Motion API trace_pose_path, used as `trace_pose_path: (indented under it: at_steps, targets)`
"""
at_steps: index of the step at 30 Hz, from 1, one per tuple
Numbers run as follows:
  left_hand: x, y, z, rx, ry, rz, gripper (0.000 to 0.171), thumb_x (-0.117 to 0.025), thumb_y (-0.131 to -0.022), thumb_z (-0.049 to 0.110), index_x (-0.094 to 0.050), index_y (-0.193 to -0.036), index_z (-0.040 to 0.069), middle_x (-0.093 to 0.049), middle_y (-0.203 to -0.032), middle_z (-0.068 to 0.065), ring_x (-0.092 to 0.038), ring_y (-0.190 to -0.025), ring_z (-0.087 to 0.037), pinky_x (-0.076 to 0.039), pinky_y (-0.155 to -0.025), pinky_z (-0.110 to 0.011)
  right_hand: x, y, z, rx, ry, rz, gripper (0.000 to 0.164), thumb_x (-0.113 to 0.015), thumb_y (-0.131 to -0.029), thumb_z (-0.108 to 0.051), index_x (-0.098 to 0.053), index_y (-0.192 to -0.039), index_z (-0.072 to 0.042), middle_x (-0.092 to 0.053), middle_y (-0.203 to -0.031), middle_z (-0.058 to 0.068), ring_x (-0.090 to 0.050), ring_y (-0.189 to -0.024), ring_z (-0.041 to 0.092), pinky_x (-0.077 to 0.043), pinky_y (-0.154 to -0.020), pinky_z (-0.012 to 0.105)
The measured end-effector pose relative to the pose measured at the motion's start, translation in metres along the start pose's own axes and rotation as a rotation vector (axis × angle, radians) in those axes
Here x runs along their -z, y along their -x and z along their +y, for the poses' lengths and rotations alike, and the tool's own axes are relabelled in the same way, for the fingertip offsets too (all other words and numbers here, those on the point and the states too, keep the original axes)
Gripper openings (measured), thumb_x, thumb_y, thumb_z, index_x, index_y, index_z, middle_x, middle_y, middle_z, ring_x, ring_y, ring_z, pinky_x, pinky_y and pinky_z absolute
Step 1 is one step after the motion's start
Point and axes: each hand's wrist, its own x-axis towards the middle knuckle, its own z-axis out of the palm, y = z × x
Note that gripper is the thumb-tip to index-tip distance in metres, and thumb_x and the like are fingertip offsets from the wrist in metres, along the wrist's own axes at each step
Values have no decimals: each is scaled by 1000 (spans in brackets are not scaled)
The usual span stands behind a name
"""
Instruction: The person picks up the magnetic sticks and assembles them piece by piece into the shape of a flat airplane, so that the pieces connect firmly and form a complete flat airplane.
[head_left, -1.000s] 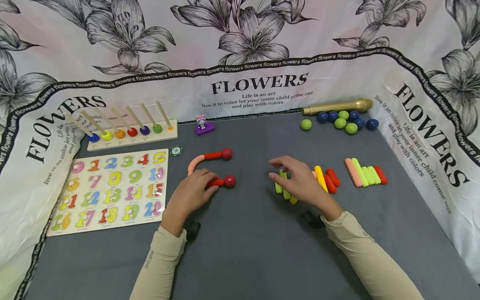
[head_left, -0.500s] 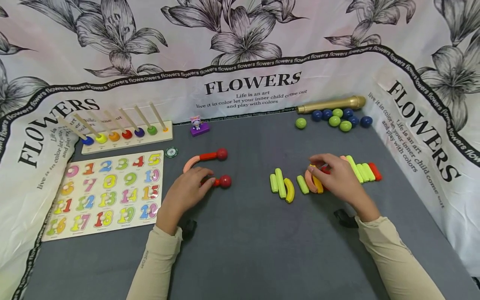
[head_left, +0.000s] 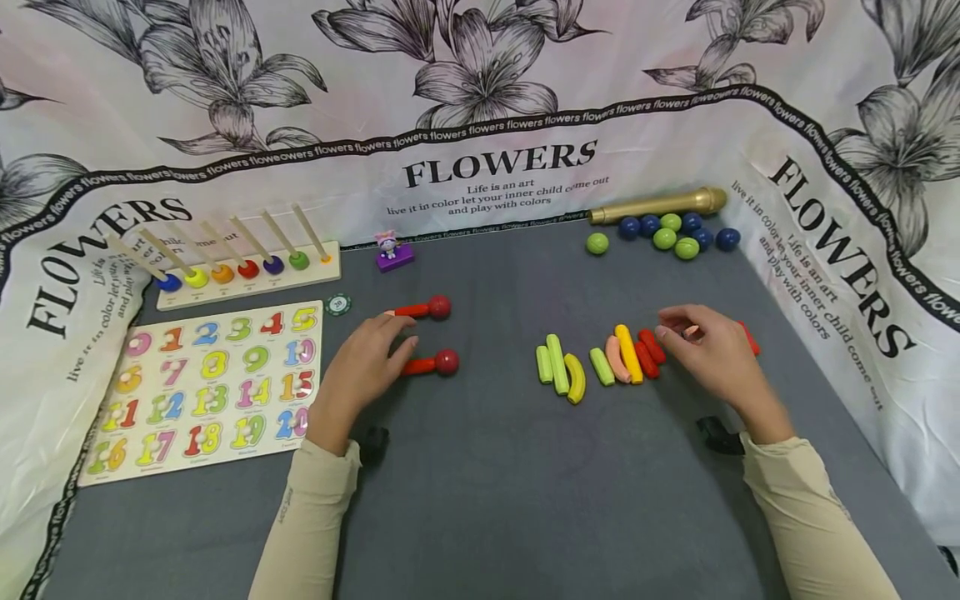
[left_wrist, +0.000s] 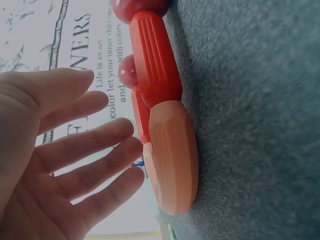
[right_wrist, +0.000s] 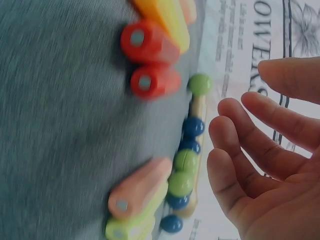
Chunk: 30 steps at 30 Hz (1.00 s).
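Note:
In the head view my left hand is over two stick-like rows, each a red piece with a red ball at its end. The left wrist view shows its fingers extended and apart from the nearer row, where a red block meets a curved peach piece. My right hand hovers with relaxed, slightly bent fingers, holding nothing. Below it, partly hidden, lies a group with a peach stick and a light-green stick. Just left of it are two red pieces and a yellow stick.
Light-green sticks and a yellow curved piece lie mid-table. Behind are a golden rod and several green and blue balls. At left stand a number board, a peg rack and a small purple-based figurine.
My right hand has moved right, from over the light-green sticks, past the yellow and red pieces, to the rightmost group. My left hand has drawn slightly back from the lower red piece.

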Motion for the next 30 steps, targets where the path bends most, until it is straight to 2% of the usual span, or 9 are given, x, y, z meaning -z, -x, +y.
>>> trace_pose_path:
  at_steps: [4, 6, 13, 16, 22, 25, 27, 30]
  targets:
    - [2, -6, -2, 19, -21, -10, 43, -69, -106, 21, -65, -141, -3, -63, -140, -26, -55, -131, -45, -42, -113, -60, 10, 4, 10, -26, 6, 46, 25, -72, -101, -10, -74, -123, 3, -74, -106, 17, -56, -88, 1, -42, -76, 14]
    - [2, -8, -3, 26, -34, -13, 46, -68, -106, 22, -62, -144, -3, -61, -142, -27, -51, -132, -46, -40, -113, -61, 14, 5, 15, -44, 13, 58, 26, -71, -102, -10, -74, -123, 4, -73, -106, 18, -53, -87, -5, -41, -76, 13]
    - [2, -5, -9, 63, -40, -1, 54, -68, -106, 28, -56, -152, 3, -51, -150, -27, -34, -142, -50, -25, -118, -67, 29, 12, 34, -116, 49, 59, 28, -68, -104, -15, -72, -125, 5, -72, -105, 20, -49, -86, -5, -41, -76, 22]
    - [1, 0, -12, 59, -32, 13, 56, -70, -105, 29, -56, -152, 3, -48, -151, -27, -31, -144, -50, -22, -118, -70, 33, 15, 40, -136, 47, 52, 30, -67, -105, -17, -71, -125, 5, -71, -106, 20, -49, -86, -6, -41, -75, 23]
    - [-1, 12, -12, 53, -24, 10, 57, -72, -103, 30, -57, -151, 2, -48, -154, -27, -32, -147, -50, -21, -118, -71, 35, 18, 45, -154, 71, 38, 29, -68, -104, -17, -72, -122, 5, -69, -101, 18, -50, -80, 2, -39, -68, 20]
    - [-2, 16, -9, 27, -32, 11, 52, -73, -103, 28, -61, -146, 0, -54, -151, -25, -34, -148, -48, -21, -119, -69, 35, 19, 47, -165, 89, 36, 27, -68, -104, -16, -74, -119, 5, -69, -96, 16, -51, -76, 5, -39, -64, 22]
    - [-3, 17, -5, -14, -38, 10, 45, -73, -103, 25, -66, -139, -1, -62, -144, -23, -41, -145, -47, -25, -119, -68, 34, 20, 48, -176, 104, 30, 24, -67, -103, -16, -75, -116, 4, -69, -93, 14, -51, -72, 7, -39, -61, 24]
    - [-5, 16, 1, -83, -37, -14, 36, -74, -102, 22, -72, -129, -1, -71, -130, -19, -58, -131, -41, -36, -113, -65, 32, 21, 49, -189, 115, 18, 23, -68, -103, -16, -75, -113, 4, -69, -89, 12, -50, -69, 7, -39, -58, 26]
